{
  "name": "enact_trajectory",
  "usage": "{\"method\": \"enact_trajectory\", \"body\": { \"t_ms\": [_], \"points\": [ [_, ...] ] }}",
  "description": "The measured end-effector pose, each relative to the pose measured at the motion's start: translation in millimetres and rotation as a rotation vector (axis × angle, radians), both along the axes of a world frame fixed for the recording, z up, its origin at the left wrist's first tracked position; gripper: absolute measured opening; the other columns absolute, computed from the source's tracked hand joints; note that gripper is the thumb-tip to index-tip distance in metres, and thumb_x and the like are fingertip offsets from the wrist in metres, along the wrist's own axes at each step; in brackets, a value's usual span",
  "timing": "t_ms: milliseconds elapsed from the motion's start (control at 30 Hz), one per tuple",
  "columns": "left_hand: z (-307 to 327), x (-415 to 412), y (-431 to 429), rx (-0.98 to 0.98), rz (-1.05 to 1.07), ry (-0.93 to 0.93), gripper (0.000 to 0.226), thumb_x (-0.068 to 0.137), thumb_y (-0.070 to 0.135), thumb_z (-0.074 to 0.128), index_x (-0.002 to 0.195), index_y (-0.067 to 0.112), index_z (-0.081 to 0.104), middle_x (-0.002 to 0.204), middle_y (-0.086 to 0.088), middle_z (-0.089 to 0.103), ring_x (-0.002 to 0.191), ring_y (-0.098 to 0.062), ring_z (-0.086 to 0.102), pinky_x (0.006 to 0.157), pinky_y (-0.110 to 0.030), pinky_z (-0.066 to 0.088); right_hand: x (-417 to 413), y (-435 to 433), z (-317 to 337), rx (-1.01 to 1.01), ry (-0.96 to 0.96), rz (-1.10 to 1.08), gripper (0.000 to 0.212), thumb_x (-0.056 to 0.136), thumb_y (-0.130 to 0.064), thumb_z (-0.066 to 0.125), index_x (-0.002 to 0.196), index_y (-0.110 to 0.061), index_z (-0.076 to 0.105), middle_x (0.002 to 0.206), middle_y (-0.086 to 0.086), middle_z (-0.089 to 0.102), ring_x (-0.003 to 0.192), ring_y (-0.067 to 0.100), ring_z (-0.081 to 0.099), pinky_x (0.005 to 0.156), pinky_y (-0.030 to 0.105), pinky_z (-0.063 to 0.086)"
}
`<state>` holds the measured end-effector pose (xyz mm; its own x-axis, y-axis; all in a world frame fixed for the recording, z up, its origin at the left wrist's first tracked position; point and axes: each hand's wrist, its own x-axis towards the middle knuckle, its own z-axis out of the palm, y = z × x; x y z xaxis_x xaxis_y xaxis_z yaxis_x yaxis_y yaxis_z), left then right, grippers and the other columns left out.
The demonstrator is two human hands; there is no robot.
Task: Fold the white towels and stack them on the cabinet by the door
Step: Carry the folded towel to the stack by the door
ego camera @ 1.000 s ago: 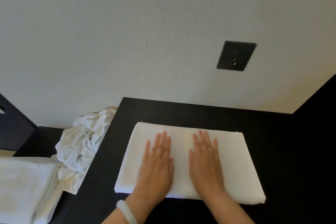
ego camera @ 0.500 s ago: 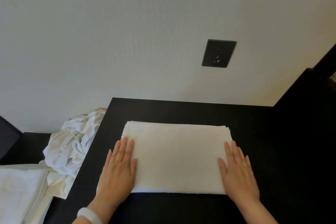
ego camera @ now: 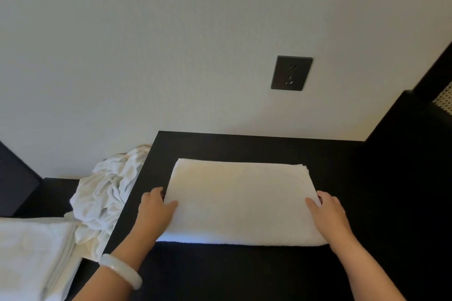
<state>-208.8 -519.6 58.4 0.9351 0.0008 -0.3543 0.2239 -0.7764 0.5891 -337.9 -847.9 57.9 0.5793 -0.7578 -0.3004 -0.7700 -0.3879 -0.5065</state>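
A folded white towel (ego camera: 241, 200) lies flat on the black cabinet top (ego camera: 244, 146). My left hand (ego camera: 154, 210) grips its left edge, thumb on top and fingers tucked under the side. My right hand (ego camera: 327, 212) grips the right edge the same way. A crumpled white towel (ego camera: 107, 193) lies in a heap to the left, on a lower black surface. A stack of folded white towels (ego camera: 31, 256) sits at the bottom left.
A pale wall with a dark socket plate (ego camera: 291, 73) rises behind the cabinet. A taller black panel (ego camera: 411, 134) closes off the right side. A dark object (ego camera: 14, 183) stands at the far left.
Both hands went from pressing flat on the towel's middle, out to its two side edges, and now curl round those edges.
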Motion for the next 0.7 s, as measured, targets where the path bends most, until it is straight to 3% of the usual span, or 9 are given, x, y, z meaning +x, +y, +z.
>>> {"method": "enact_trajectory", "body": {
  "t_ms": [67,133,233,367,500,600,700],
  "points": [
    [7,3,1,-0.124,0.114,0.099,0.052,0.098,0.027,0.056,0.144,0.009,0.038,0.139,-0.013,0.043,0.113,-0.03,0.05,0.095,-0.042,0.042,3,-4,8,0.179,-0.009,-0.108,0.05,0.1,-0.036,0.053,0.143,-0.013,0.043,0.132,0.012,0.052,0.112,0.027,0.056,0.091,0.04,0.047],
    [13,6,4,-0.227,0.186,0.176,0.045,0.1,0.031,0.053,0.138,0.009,0.044,0.126,-0.013,0.051,0.104,-0.028,0.053,0.09,-0.041,0.043,3,-12,15,0.391,-0.047,-0.243,0.046,0.097,-0.037,0.058,0.136,-0.013,0.049,0.115,0.013,0.061,0.101,0.031,0.061,0.093,0.049,0.05],
    [19,10,9,-0.464,0.308,0.301,0.041,0.1,0.038,0.053,0.127,0.009,0.054,0.114,-0.014,0.061,0.103,-0.034,0.059,0.099,-0.05,0.046,2,-19,24,0.627,-0.094,-0.372,0.047,0.089,-0.04,0.07,0.125,-0.014,0.055,0.105,0.017,0.068,0.095,0.039,0.066,0.093,0.057,0.051],
    [23,6,10,-0.525,0.358,0.359,0.036,0.099,0.039,0.053,0.12,0.01,0.06,0.111,-0.017,0.066,0.101,-0.038,0.062,0.099,-0.055,0.047,2,-13,23,0.709,-0.085,-0.345,0.044,0.086,-0.042,0.072,0.116,-0.014,0.058,0.108,0.018,0.068,0.1,0.041,0.064,0.097,0.061,0.047],
    [29,-1,14,-0.551,0.319,0.308,0.025,0.1,0.034,0.052,0.115,0.018,0.066,0.108,-0.013,0.069,0.099,-0.036,0.065,0.098,-0.054,0.049,0,-1,23,0.72,-0.189,-0.297,0.045,0.093,-0.032,0.066,0.135,-0.026,0.054,0.114,0.011,0.067,0.103,0.037,0.065,0.096,0.062,0.048],
    [39,-8,21,-0.574,0.328,0.245,0.018,0.101,0.03,0.054,0.095,0.023,0.07,0.1,-0.01,0.07,0.094,-0.033,0.066,0.096,-0.052,0.05,6,8,30,0.725,-0.23,-0.269,0.049,0.092,-0.031,0.067,0.139,-0.03,0.052,0.114,0.009,0.067,0.102,0.036,0.065,0.094,0.063,0.049],
    [51,-11,33,-0.596,0.367,0.196,0.017,0.1,0.03,0.056,0.091,0.025,0.07,0.097,-0.008,0.069,0.093,-0.032,0.065,0.095,-0.05,0.051,21,23,41,0.726,-0.242,-0.206,0.048,0.093,-0.03,0.066,0.139,-0.03,0.052,0.113,0.008,0.067,0.102,0.034,0.065,0.092,0.062,0.05]
  ]
}}
